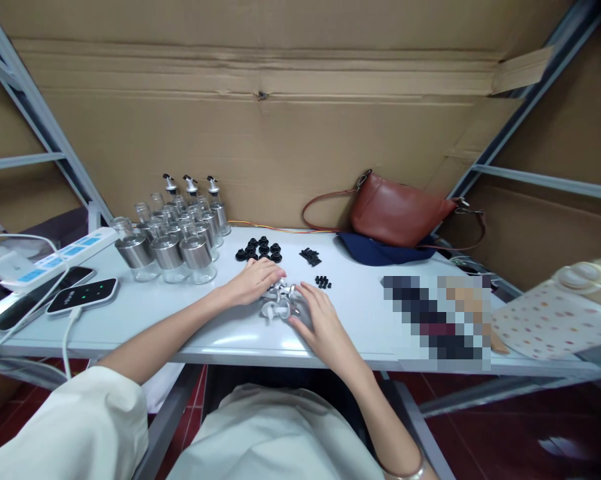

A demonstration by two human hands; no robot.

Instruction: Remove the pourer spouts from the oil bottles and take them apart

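A small heap of shiny silver pourer tops (277, 308) lies on the white table between my two hands. My left hand (255, 280) rests along the far left side of the heap, its fingers stretched out and touching it. From the right, my right hand (324, 325) cups the heap with thumb and fingers apart. Neither hand grips a piece. Just beyond my left hand sits a cluster of black round stoppers (260, 249). Thin black strips (310, 257) and a group of tiny black caps (323, 282) lie further right.
Several glass bottles with metal sleeves (167, 253) stand at the left, some with spouts. Near them are a power strip (63, 257), a phone (43, 300) and a white-edged device (83, 296). A brown bag (400, 210) rests on a navy cap (380, 252). A dotted container (545, 320) stands right.
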